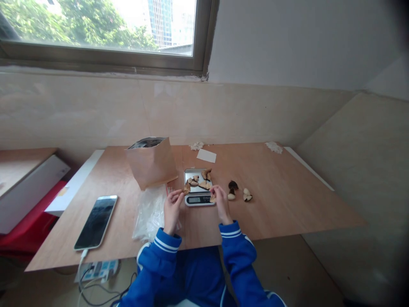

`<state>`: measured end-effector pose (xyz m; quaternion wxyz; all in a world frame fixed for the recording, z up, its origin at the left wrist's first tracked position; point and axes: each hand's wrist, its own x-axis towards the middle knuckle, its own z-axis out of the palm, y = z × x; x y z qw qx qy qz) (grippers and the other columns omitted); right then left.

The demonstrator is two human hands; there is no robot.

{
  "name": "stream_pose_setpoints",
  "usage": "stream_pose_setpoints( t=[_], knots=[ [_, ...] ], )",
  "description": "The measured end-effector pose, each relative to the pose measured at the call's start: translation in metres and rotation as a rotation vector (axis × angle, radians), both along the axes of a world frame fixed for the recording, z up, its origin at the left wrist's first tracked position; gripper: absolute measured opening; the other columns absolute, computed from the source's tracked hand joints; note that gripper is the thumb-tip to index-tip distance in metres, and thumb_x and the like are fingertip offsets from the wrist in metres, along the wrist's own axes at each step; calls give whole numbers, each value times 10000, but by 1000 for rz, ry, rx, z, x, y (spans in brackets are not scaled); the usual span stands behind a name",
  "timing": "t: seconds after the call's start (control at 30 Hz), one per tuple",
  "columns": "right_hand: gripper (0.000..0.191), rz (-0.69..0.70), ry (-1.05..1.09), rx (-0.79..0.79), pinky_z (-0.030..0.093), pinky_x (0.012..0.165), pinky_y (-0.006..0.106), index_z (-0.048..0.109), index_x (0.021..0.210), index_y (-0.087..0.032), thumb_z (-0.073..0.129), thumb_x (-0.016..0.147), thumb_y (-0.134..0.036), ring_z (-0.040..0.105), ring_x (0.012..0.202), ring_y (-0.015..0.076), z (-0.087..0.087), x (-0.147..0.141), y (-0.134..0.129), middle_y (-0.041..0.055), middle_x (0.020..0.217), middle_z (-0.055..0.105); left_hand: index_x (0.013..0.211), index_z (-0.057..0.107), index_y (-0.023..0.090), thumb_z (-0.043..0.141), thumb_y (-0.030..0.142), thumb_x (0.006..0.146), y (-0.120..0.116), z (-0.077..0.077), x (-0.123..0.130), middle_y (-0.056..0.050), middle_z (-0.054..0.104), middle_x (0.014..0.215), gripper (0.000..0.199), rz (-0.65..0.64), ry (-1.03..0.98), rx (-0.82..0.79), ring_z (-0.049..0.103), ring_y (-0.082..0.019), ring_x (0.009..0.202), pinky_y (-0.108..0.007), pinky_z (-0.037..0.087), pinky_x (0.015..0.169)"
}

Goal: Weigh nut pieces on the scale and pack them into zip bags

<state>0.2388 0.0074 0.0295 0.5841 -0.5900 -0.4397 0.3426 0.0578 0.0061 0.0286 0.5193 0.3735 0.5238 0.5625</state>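
The left hand (pixel 172 209) pinches a brown piece (pixel 186 188) between its fingers and the right hand (pixel 221 202) pinches another piece (pixel 212 198), both at the front edge of a small kitchen scale (pixel 198 200), whose metal tray holds more pieces (pixel 200 181), on the worktop (pixel 271 192).

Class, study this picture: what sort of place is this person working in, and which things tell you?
Probably a plain indoor workroom in a city building, judging by the plywood table, the digital scale on it, and the window looking out on a high-rise.
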Motion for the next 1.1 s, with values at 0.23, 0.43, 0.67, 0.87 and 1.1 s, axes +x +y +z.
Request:
stream_pose_setpoints(
  t=[0.23,0.43,0.67,0.87,1.1],
  knots=[
    [266,124,-703,-37,434,630,262,694,1003,-250,538,858,-408,635,713,200,5,12,27,21,771,699,956,647,130,693,438,738,2,-4,2,-122,713,959,380,-62,100,63,673,-229,904,-350,503,812],
    [337,62,-740,-59,438,588,267,722,949,-221,466,891,-431,630,626,200,-15,36,14,40,687,694,991,644,127,691,473,731,2,1,3,-135,712,971,435,-124,119,13,674,-232,872,-315,517,699],
    [437,-111,-693,-158,459,612,293,701,972,-176,401,888,-482,654,678,230,-45,76,-19,104,794,722,1007,664,173,684,404,754,11,1,27,-83,714,900,343,-248,257,99,678,-214,811,-308,523,692],
    [444,-263,-565,-105,500,702,345,659,1000,-187,366,904,-507,680,819,262,-67,78,-41,129,989,727,1035,622,179,614,231,792,33,2,58,-53,672,815,248,-257,483,260,642,-189,744,-299,487,702],
    [466,-295,-474,-76,501,824,405,654,974,-177,388,893,-551,661,967,291,-65,75,-45,144,1035,718,1024,589,189,520,189,862,36,-1,68,-74,599,924,176,-234,661,370,590,-211,858,-342,448,791]
  ],
)
